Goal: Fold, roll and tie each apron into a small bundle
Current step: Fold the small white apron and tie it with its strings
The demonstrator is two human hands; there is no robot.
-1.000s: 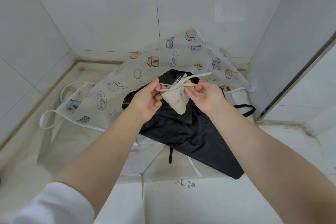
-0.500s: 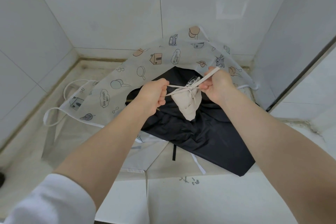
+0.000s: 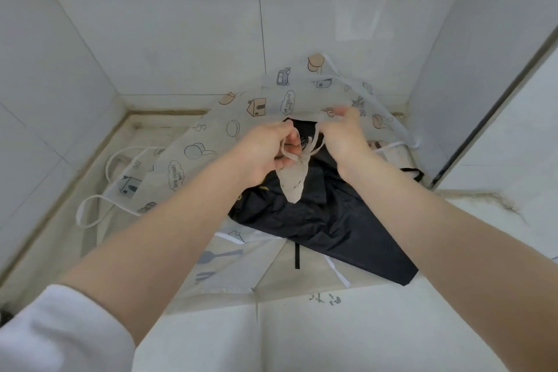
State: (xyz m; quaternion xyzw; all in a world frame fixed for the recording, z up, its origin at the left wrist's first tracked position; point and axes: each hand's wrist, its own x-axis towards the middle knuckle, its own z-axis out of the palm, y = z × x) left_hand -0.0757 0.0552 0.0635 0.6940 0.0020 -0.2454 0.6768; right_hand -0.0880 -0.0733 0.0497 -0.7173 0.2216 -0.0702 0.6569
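Above the middle of the pale stone worktop (image 3: 377, 335), both hands hold up a small beige apron bundle (image 3: 294, 183), a soft tapered roll of matte cloth hanging point-down over the other aprons. The left hand (image 3: 262, 154) has its fingers curled round one flat beige tie strap (image 3: 287, 154), and the right hand (image 3: 341, 139) pinches the other strap where the two cross at the bundle's neck; motion blur there hides whether the knot is drawn tight. Beneath lies a black apron (image 3: 332, 220), smooth and slightly glossy, crumpled, with a narrow black strap trailing toward the worktop's front. Under and behind it spreads a thin, translucent white apron (image 3: 211, 142) with white looped ties, printed with cartoon houses, cars, pans and speech clouds, one of which appears to read "Happy and". Glossy white tiles wall the corner, and a few dark handwritten marks (image 3: 324, 299), unreadable, sit on the worktop.
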